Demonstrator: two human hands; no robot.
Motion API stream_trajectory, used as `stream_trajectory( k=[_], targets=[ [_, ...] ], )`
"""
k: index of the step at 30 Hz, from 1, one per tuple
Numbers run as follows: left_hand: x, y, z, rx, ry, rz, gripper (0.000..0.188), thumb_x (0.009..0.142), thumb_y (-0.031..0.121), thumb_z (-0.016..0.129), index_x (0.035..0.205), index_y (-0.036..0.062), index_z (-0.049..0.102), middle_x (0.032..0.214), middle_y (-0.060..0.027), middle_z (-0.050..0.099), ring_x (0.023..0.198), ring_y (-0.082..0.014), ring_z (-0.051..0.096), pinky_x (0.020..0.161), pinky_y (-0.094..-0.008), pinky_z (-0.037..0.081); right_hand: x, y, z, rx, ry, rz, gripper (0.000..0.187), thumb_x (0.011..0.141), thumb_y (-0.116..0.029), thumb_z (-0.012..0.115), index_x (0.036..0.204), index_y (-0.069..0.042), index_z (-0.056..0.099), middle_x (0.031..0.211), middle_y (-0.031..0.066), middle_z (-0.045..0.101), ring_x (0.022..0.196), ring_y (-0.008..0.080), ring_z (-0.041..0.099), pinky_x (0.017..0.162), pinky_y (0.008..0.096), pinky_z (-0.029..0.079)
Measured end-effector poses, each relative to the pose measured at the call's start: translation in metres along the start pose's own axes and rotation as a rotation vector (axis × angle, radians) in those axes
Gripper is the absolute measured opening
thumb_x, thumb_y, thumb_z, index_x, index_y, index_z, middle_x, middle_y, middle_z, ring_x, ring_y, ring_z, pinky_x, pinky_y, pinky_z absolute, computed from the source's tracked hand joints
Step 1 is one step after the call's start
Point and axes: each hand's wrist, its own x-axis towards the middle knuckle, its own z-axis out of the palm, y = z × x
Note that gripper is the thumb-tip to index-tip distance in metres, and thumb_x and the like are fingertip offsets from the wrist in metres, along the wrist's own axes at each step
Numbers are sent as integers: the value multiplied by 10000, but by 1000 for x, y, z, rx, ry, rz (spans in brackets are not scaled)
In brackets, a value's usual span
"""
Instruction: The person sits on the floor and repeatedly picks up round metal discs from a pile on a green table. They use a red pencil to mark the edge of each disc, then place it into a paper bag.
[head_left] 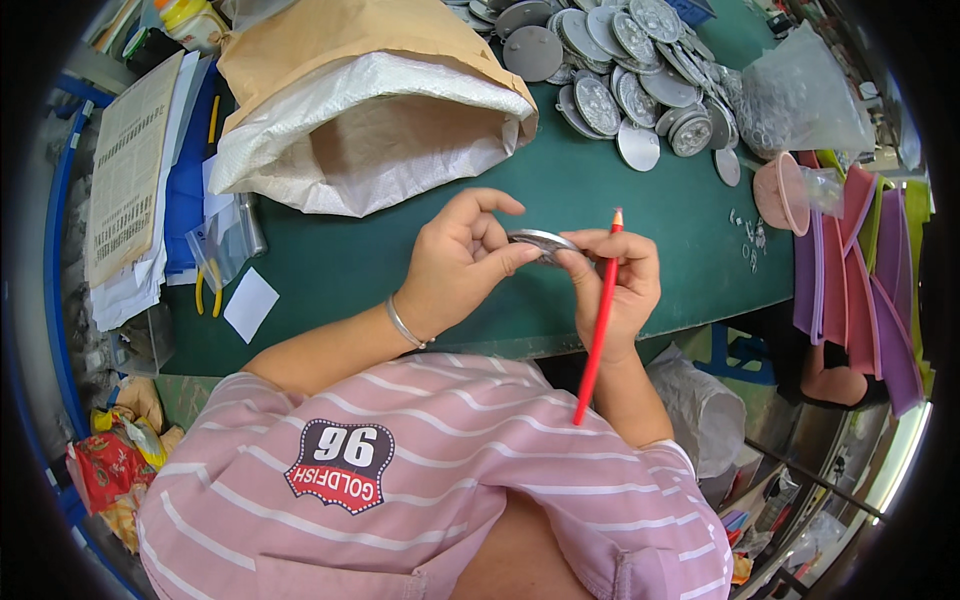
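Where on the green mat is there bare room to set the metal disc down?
Bare green mat lies between the open sack and the pile of metal discs, just beyond both hands. Another patch sits left of the left hand, by the white paper square. The far right is crowded with small parts.

Fingers (520,255) hide most of the metal disc (540,240); tiny parts (748,232) are too small to tell.

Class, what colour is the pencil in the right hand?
Red, seen in the head view: pencil in the right hand.
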Motion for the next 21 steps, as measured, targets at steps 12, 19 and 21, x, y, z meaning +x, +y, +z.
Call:
stream_trajectory(
  k=[12,19,21],
  targets=[
    [1,-15,3,-93,-58,-11,178,749,-84,661,917,-31,634,926,-95,616,819,-143,601,759,-232,505,2,4,-18,387,76,93,355,762,89,656,981,-77,430,893,148,631,828,188,605,760,309,484],
    [1,-9,0,125,33,320,120,738,-64,684,847,-23,656,821,-74,605,724,-117,570,648,-218,468,0,8,-25,250,10,228,355,763,99,647,998,-60,433,911,136,627,844,168,597,754,276,471],
    [1,-8,-2,226,32,384,129,728,-58,694,847,-20,661,796,-70,596,693,-113,553,613,-216,446,1,11,-26,224,-16,323,198,882,-103,579,1007,-36,440,902,161,624,813,180,614,714,275,505]
  ],
)
